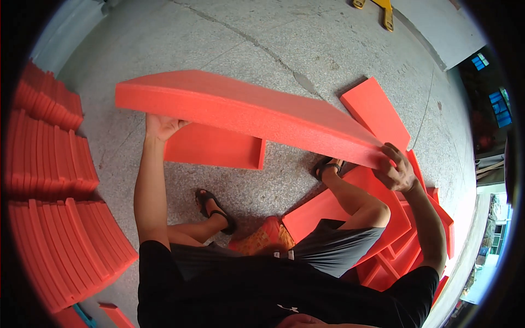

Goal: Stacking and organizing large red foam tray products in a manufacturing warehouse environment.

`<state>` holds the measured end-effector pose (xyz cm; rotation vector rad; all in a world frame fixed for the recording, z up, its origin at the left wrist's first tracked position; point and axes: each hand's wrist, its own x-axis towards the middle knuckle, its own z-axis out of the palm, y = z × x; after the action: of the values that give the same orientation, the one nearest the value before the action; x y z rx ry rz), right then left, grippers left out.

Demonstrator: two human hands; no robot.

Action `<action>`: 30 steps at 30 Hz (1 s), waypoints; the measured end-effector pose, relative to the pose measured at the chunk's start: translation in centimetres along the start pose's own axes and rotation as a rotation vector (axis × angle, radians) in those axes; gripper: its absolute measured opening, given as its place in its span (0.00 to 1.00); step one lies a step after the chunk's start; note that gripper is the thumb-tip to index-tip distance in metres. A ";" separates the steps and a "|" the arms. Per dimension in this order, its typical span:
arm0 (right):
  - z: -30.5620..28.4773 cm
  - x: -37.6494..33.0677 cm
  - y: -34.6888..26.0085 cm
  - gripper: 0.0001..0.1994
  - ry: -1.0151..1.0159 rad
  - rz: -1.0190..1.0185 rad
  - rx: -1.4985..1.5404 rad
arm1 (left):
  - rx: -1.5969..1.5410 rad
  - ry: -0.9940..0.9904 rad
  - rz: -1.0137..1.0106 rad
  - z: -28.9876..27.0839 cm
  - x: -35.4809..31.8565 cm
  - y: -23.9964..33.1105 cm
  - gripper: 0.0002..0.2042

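I hold a long, thick red foam board [246,109] up in front of me, slightly bowed and slanting down toward the right. My left hand [162,126] grips its lower edge near the left end; part of the fingers is hidden behind the board. At the right end, my right hand [398,170] is closed around the corner with bent fingers. Under the board, a shallow red foam tray [219,147] with a raised edge lies on the floor, partly covered from view. Another red foam piece [377,112] lies beyond my right hand.
Tall stacks of red foam pieces [71,246] line the left side. A loose pile of red foam pieces [391,218] spreads beside my right leg. Between my legs sits a red and yellow patterned bag [268,235]. A yellow pronged object [385,13] stands far off on the cracked grey floor [262,33].
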<state>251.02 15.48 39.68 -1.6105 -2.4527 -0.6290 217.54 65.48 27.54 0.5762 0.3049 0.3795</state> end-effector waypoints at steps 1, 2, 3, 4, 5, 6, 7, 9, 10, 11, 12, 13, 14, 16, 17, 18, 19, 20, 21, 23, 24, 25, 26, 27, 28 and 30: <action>0.7 0.7 -0.6 0.14 -0.011 -0.046 -0.024 | 0.011 0.014 0.012 -0.8 -1.9 1.3 0.31; 1.5 0.1 -1.1 0.16 -0.065 -0.046 -0.049 | 0.033 0.053 0.103 -1.6 -3.0 2.1 0.30; 2.2 -0.2 -1.6 0.16 -0.057 -0.051 -0.047 | 0.053 0.093 0.194 -2.6 -4.0 2.9 0.29; 2.6 0.3 -2.0 0.17 -0.050 -0.114 -0.015 | 0.055 0.098 0.205 -3.7 -5.0 3.9 0.29; 3.1 0.5 -2.3 0.17 -0.043 -0.179 0.021 | 0.093 0.159 0.170 -4.7 -6.0 4.6 0.27; 4.5 -0.6 -3.4 0.17 -0.070 -0.041 0.072 | 0.129 0.221 0.135 -5.8 -7.0 5.2 0.25; 5.4 -1.1 -4.2 0.17 -0.070 -0.052 0.073 | 0.124 0.225 0.143 -6.7 -7.7 5.4 0.25; 6.6 -1.2 -5.5 0.17 -0.025 0.077 0.228 | 0.268 0.298 -0.012 -8.9 -9.3 5.5 0.20; 6.5 0.6 -6.2 0.13 0.031 0.056 0.288 | 0.286 0.191 0.003 -10.9 -11.4 5.3 0.19; 7.6 -1.1 -7.1 0.16 0.036 0.151 0.306 | 0.296 0.065 0.013 -12.5 -12.8 4.3 0.17; 7.0 0.5 -8.1 0.18 0.064 0.201 0.257 | 0.234 0.158 -0.027 -11.7 -14.1 2.9 0.18; 6.5 2.3 -9.1 0.20 0.103 0.248 0.217 | 0.178 0.260 -0.061 -10.1 -15.7 1.5 0.18; 8.6 0.4 -10.7 0.27 0.315 0.549 0.307 | 0.145 0.301 -0.052 -10.1 -15.8 -0.4 0.19; 11.2 0.0 -14.1 0.25 0.657 1.115 0.820 | 0.109 0.375 -0.032 -13.3 -16.1 -2.2 0.20; 12.6 0.2 -14.6 0.25 0.840 1.316 1.184 | 0.080 0.341 -0.098 -15.6 -15.8 -3.1 0.22; 14.2 -0.2 -14.3 0.25 0.828 1.314 1.191 | 0.051 0.304 -0.172 -17.9 -15.3 -4.0 0.24; 15.8 -0.9 -14.2 0.28 0.717 1.537 1.516 | 0.043 0.318 -0.174 -20.2 -15.4 -4.5 0.24; 17.4 -1.1 -14.2 0.31 0.572 1.753 1.834 | 0.106 0.315 -0.216 -22.1 -14.9 -4.8 0.26; 19.6 -0.9 -14.8 0.38 0.309 1.819 1.638 | 0.168 0.312 -0.257 -24.0 -14.7 -4.7 0.28; 24.8 -3.9 -16.1 0.32 0.171 1.893 1.590 | 0.317 0.332 -0.252 -23.7 -11.7 -5.7 0.29; 27.1 -4.0 -16.6 0.32 0.153 1.890 1.591 | 0.490 0.365 -0.227 -23.4 -10.7 -6.0 0.30; 29.3 -3.5 -17.1 0.33 0.145 1.739 1.632 | 0.484 0.379 -0.222 -23.9 -10.0 -6.2 0.30; 30.7 -3.1 -17.5 0.35 0.140 1.600 1.660 | 0.679 0.387 -0.186 -24.5 -9.2 -6.7 0.31; 32.1 -2.9 -17.3 0.35 0.127 1.604 1.660 | 0.876 0.391 -0.150 -25.3 -8.6 -7.0 0.32; 33.6 -2.4 -17.2 0.33 0.168 1.658 1.636 | 0.873 0.405 -0.157 -26.9 -8.3 -7.0 0.32; 36.3 -1.1 -17.2 0.31 0.194 1.711 1.625 | 1.260 0.473 -0.257 -30.3 -7.8 -6.9 0.35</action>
<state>239.93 23.88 1.97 -1.6139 -0.1806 1.0465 200.89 71.00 0.72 1.6616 1.0891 0.0192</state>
